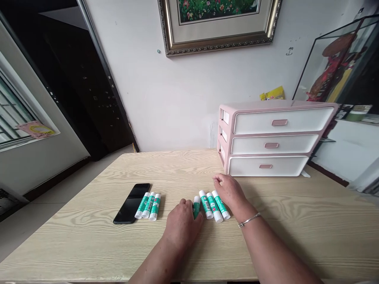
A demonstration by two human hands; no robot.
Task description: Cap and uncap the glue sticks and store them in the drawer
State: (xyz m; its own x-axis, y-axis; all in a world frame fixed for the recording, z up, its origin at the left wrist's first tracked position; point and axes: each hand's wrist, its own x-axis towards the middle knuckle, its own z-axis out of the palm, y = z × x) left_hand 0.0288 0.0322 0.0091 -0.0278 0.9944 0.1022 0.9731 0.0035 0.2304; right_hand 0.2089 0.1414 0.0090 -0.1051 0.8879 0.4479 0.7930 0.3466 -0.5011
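Observation:
My left hand is closed around a white-and-green glue stick, whose lower part is hidden by the thumb. Just right of it lie three more glue sticks, side by side and slanted on the table: the nearest one, a middle one and a right one. My right hand hovers by the far end of the right one, fingers curled together and nothing visible in them. Over on the left, a group of three glue sticks lies side by side, its left edge against a black phone.
A pink-and-white drawer unit stands at the back right of the wooden table, with a yellow packet behind its top. A framed picture hangs on the wall. At the right is a glass case.

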